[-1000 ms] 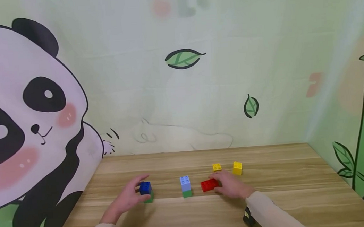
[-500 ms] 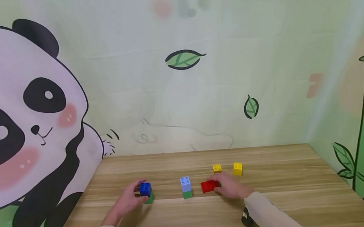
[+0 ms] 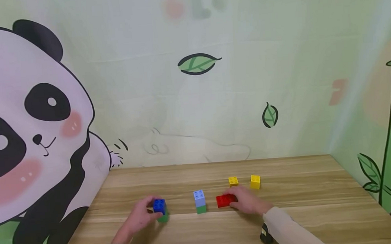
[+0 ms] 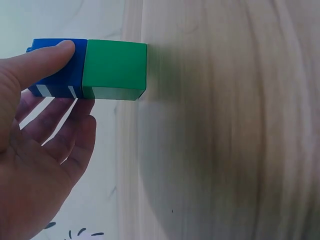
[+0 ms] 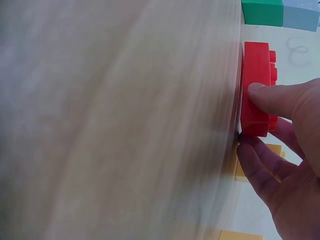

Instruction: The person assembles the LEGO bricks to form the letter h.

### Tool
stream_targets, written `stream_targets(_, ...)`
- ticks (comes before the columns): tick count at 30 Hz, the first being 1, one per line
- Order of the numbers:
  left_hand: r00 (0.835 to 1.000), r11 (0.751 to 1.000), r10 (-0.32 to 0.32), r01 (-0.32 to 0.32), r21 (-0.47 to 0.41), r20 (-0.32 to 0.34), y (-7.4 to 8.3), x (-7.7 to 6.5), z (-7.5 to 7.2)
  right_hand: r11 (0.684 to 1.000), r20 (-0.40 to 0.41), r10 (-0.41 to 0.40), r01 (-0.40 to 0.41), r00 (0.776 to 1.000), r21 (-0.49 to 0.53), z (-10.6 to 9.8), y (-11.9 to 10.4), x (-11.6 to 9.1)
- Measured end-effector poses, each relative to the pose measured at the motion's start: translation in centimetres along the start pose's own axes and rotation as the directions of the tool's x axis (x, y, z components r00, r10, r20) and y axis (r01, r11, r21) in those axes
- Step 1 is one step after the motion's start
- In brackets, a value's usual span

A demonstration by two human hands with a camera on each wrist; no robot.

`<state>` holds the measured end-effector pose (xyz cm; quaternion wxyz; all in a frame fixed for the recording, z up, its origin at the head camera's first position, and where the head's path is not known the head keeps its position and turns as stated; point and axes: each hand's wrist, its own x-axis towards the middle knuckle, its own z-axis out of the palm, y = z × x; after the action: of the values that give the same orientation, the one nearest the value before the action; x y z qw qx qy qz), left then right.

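In the head view my left hand point(image 3: 138, 218) holds a dark blue toy brick point(image 3: 159, 206) that sits on top of a green brick point(image 3: 162, 218). The left wrist view shows the thumb pressed on the side of the blue brick point(image 4: 67, 82), fingers behind it, with the green brick point(image 4: 115, 65) joined below. My right hand point(image 3: 248, 201) pinches the right part of a long red brick point(image 3: 222, 201), which lies studs up at the table. Its thumb is flat on the near side of the red brick point(image 5: 256, 65) in the right wrist view; some fingers are hidden behind it.
Between the hands stands a light blue brick point(image 3: 199, 199) stacked on another green brick point(image 3: 201, 209). Beyond the right hand are two yellow bricks, a partly hidden one point(image 3: 233, 180) and one further right point(image 3: 255, 181). A panda-printed backdrop point(image 3: 194, 99) rises behind the wooden table point(image 3: 189, 234).
My left fingers and thumb have closed onto the dark blue brick, and its stack has shifted slightly right and toward me. The right hand stays at the red brick, fingers slightly nearer round it.
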<state>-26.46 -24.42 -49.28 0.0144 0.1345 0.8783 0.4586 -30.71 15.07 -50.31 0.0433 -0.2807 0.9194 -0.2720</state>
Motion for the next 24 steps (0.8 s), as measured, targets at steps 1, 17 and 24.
stream_targets(1,1.0,1.0,0.015,-0.015,0.0,0.008,0.0,0.0,0.1,1.0,-0.002,-0.004,0.004,1.0,0.001,0.0,0.0,-0.1)
stream_targets(17,0.991,0.992,0.106,-0.111,0.061,0.082,2.9,-0.6,2.8,0.995,-0.02,-0.073,0.072,0.997,-0.072,-0.9,-0.5,-2.0)
stream_targets(24,0.986,0.99,0.119,-0.127,0.066,0.119,4.2,-0.6,4.1,0.996,-0.014,-0.06,0.059,0.998,-0.069,-1.2,0.0,-2.8)
